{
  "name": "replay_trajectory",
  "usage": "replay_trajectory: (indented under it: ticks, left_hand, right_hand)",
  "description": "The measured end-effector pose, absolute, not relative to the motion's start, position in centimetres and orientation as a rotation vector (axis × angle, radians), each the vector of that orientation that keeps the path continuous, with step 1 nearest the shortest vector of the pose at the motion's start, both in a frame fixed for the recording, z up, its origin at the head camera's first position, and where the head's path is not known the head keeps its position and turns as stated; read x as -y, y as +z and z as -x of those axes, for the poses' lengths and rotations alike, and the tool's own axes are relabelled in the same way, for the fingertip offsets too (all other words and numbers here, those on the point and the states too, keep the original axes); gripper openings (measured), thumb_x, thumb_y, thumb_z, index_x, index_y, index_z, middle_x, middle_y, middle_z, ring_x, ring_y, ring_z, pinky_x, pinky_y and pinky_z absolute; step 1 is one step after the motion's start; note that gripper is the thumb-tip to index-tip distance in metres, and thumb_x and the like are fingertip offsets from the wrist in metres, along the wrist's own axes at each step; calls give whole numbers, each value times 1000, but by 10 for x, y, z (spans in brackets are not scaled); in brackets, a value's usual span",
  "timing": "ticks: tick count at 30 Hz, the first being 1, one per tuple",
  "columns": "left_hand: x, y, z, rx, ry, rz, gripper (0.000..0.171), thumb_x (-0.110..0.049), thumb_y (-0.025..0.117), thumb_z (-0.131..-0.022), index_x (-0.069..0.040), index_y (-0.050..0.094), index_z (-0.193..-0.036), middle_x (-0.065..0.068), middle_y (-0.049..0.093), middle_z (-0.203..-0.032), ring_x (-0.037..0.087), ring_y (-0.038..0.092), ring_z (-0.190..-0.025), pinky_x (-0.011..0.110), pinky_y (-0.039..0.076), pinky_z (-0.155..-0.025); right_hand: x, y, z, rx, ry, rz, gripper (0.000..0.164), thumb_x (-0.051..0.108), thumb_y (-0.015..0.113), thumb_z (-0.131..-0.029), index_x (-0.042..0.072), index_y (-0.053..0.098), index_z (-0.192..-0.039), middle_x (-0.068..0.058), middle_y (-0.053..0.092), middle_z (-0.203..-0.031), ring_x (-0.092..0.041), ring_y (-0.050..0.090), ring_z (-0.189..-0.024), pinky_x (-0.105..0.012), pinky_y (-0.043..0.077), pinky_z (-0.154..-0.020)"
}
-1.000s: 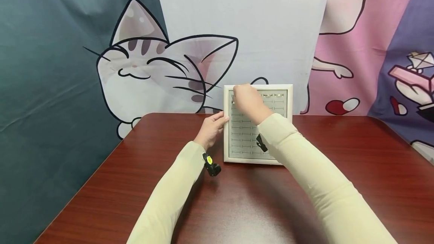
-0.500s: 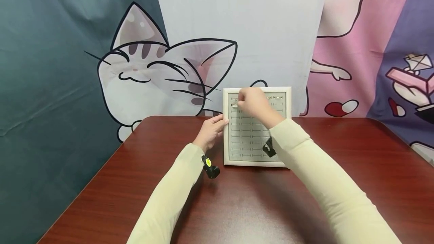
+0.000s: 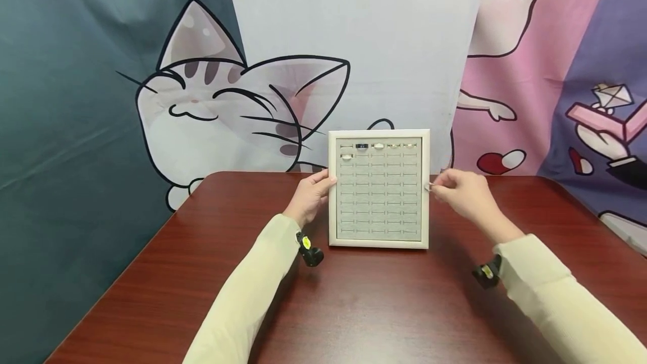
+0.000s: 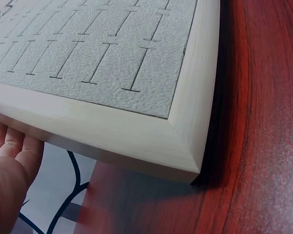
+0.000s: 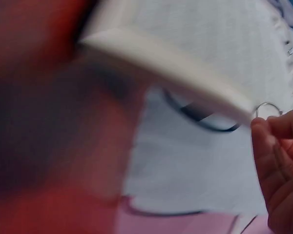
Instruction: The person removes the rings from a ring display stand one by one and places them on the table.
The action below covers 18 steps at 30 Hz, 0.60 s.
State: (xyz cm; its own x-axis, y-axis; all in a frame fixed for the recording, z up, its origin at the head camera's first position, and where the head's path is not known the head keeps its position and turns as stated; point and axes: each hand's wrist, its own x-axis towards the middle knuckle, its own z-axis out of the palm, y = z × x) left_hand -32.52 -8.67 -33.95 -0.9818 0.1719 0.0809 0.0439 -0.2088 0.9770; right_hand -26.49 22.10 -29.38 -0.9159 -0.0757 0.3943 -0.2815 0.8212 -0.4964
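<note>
Cream moulding borders the ring display frame (image 3: 378,244), which stands close to upright on the red-brown worktop (image 3: 354,308), its slotted grey pad (image 3: 379,212) facing the person. The left hand (image 3: 309,195) grips the frame's left side, thumb at the front and fingers reaching behind. At the frame's right edge the right hand (image 3: 465,192) has its grip on a silver-toned ring (image 3: 428,186), pinched between thumb and forefinger; whether that ring touches the moulding I cannot tell, as the right wrist view is blurred.

Along the frame's top row sit a dark blue ring (image 3: 361,146), a white-topped ring (image 3: 379,146) and two gold-toned rings (image 3: 401,145); below, at the left end of the second row, is a pale-topped ring (image 3: 346,157).

Two bodies crowd the frame's front — the left wrist camera (image 3: 310,253), near its lower left corner, and the right wrist camera (image 3: 487,273), farther off beyond its lower right one. Both sleeved forearms come in from the near side, leaving a broad stretch of worktop between them before the frame. Worktop also spreads left and right of the frame; behind it runs the rear edge — with the printed cat backdrop (image 3: 404,44) hanging beyond.
</note>
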Motion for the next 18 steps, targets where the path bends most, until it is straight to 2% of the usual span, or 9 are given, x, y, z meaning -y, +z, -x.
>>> replay_trajectory:
  ticks: [3,7,13,18]
  left_hand:
    - [87,-340,325,-1925,2357,-263,35,-12,57,-91,-7,57,-126,15,63,-116,17,64,-94,32,52,-82]
    - [86,-340,325,-1920,2354,-267,36,-11,56,-91,-6,56,-126,16,63,-117,17,64,-94,33,52,-83]
    - [87,-339,326,-1917,2356,-268,36,-11,56,-91,-7,56,-127,16,62,-119,17,64,-95,32,52,-83]
    - [88,-339,326,-1921,2349,-251,37,-12,57,-91,-8,55,-128,16,61,-120,16,64,-96,31,52,-83]
  right_hand:
    - [-240,-312,255,2682,844,-240,9,18,64,-84,10,64,-81,-1,65,-67,-13,54,-61,-27,39,-50]
    - [-259,-329,245,2703,815,-223,9,17,65,-84,9,64,-82,0,64,-68,-13,52,-61,-27,39,-51]
    - [-276,-346,239,2713,663,-257,9,9,65,-78,11,62,-69,4,58,-61,-15,46,-60,-29,37,-55]
    - [-280,-351,239,2779,612,-247,12,6,64,-75,11,59,-66,3,56,-59,-16,45,-58,-29,37,-53]
